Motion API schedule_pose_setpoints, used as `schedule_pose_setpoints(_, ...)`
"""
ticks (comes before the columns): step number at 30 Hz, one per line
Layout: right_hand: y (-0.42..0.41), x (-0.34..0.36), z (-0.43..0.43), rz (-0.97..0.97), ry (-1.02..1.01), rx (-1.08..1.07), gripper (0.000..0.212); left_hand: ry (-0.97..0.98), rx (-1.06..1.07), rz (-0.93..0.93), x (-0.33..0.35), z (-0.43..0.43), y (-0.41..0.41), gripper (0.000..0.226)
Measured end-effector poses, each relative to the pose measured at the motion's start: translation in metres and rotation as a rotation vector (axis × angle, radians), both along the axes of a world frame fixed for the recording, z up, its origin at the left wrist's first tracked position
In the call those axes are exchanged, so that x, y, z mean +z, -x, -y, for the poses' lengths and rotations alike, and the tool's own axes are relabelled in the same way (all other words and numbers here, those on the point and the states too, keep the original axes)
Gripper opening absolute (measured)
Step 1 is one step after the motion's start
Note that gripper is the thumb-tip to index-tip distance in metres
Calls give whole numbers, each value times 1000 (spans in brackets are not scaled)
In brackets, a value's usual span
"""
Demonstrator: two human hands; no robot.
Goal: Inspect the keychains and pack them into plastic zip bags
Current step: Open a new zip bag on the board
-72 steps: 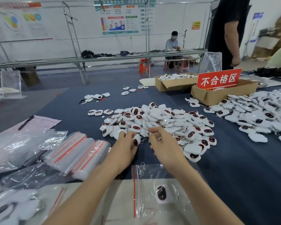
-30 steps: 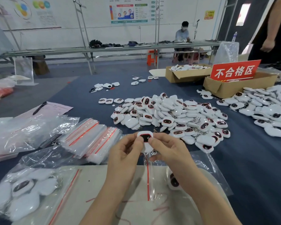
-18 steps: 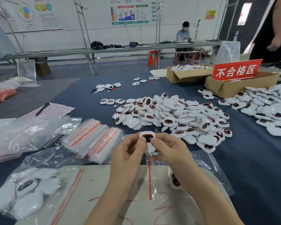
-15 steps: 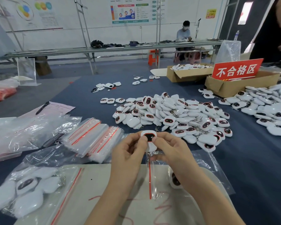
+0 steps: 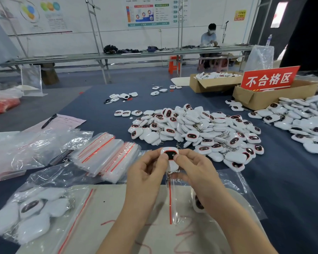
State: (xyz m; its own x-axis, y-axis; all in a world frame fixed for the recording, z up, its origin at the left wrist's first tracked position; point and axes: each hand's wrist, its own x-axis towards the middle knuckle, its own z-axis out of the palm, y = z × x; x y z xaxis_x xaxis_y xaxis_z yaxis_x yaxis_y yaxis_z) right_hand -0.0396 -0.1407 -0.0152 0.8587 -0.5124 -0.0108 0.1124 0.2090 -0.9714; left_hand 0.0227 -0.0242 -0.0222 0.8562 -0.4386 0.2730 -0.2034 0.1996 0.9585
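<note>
A white keychain [image 5: 170,156] with a dark red-rimmed face is held upright between both hands, above the table. My left hand [image 5: 147,176] pinches its left side and my right hand [image 5: 195,173] pinches its right side; its metal chain hangs below. Under the hands lies a clear zip bag [image 5: 233,195] with a red strip, holding one keychain partly hidden by my right wrist. A big pile of white keychains [image 5: 195,129] lies just beyond. A stack of unused zip bags [image 5: 106,154] sits to the left.
A filled bag of keychains [image 5: 31,211] lies at the near left. A second heap [image 5: 308,123] is at the right, behind it two cardboard boxes [image 5: 261,98] with a red sign [image 5: 269,78]. A pen on pink paper [image 5: 50,121] sits far left.
Both hands picked a keychain out of the pile and drew it toward me, lifting it over the zip bag. In the last half second it stays held the same way.
</note>
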Motion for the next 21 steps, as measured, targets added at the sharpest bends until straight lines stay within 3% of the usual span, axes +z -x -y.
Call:
schedule_pose_setpoints(9,1,0,-1,82,-70,26,11,-23,-50,-35,-2,-2,-2,25)
schedule_pose_setpoints(12,3,0,-2,131,-92,44,23,-31,-63,-27,-3,-2,-2,28)
schedule_pose_setpoints(21,3,0,-1,99,-82,26,33,-44,-64,-11,-5,-1,-3,29)
